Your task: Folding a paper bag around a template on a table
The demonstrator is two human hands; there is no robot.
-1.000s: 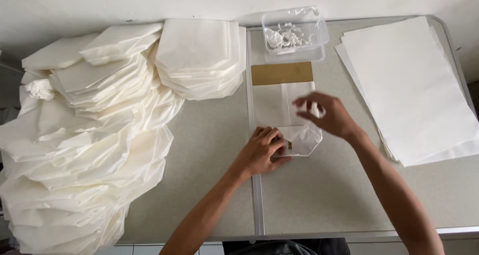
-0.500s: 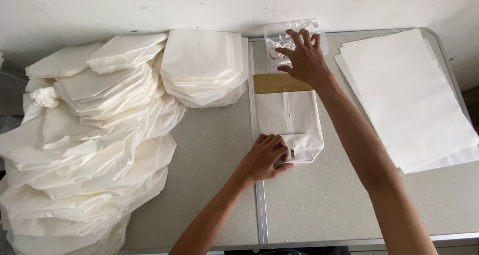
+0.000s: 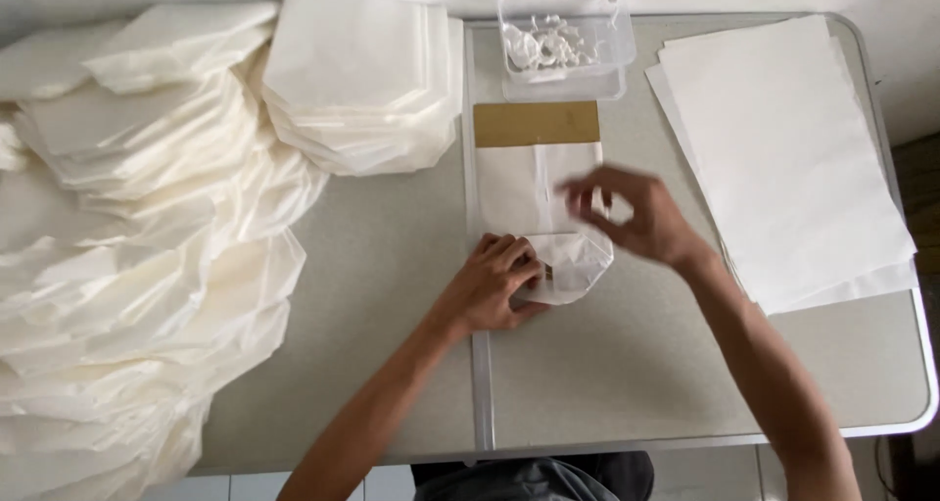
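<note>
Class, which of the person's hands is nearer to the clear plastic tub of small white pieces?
Right. The right hand hovers just below the tub; the left hand rests lower on the table.
</note>
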